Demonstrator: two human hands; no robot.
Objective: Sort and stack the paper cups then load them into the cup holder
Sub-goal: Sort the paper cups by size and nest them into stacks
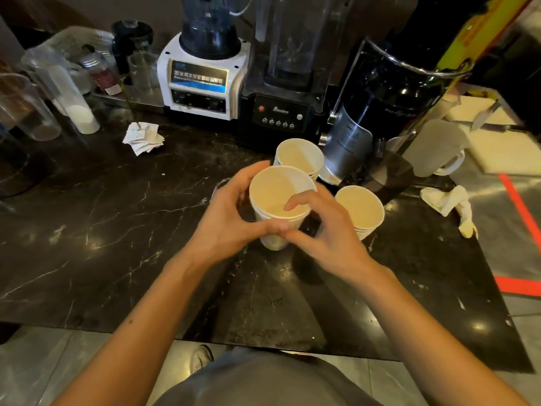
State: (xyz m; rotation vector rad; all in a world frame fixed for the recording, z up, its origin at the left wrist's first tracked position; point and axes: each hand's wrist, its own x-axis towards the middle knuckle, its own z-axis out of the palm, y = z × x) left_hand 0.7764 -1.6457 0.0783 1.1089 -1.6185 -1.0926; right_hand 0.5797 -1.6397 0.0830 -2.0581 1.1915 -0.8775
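Three stacks of white paper cups stand on the dark marble counter (87, 230). The middle stack (275, 194) is between both hands. My left hand (225, 218) curls round its left side, thumb at the front. My right hand (325, 230) grips its right side, with the index finger hooked over the rim into the top cup. A second stack (298, 156) stands just behind it. A third stack (360, 206) sits to the right, close to my right hand. No cup holder can be identified.
Behind the cups stand a white blender (202, 77), a black blender (284, 83) and a black grinder (380, 106). Crumpled receipts (143, 137) lie at the back left, clear jugs (49, 92) at far left. A frosted mug (436, 148), a rag (450, 203) and a knife (486, 115) are at right.
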